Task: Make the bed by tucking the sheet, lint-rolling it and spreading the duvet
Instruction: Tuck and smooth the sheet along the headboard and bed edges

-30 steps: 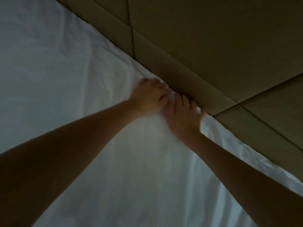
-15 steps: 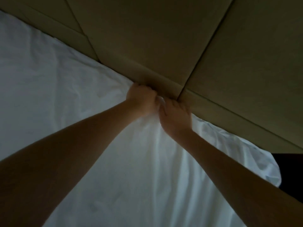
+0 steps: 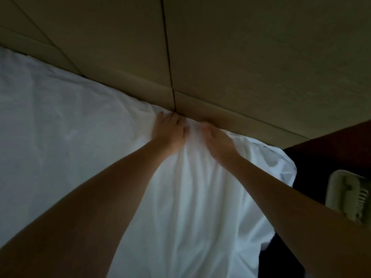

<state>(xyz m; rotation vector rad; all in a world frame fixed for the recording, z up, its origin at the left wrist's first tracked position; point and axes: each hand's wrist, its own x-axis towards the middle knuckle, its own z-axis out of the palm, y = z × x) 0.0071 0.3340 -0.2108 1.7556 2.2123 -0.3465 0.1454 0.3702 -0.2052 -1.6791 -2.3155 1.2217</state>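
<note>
Left hand [image 3: 168, 133] presses straight fingers on the white sheet [image 3: 80, 141] (spread from nine to six o'clock), apparently tucking its edge under the headboard [image 3: 230, 63] at twelve; right hand [image 3: 217, 142] alongside is blurred, grip unclear.

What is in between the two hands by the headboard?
A bunched-up fold of the white sheet lies between the left hand and the right hand, just below the headboard. The head view shows it.
</note>
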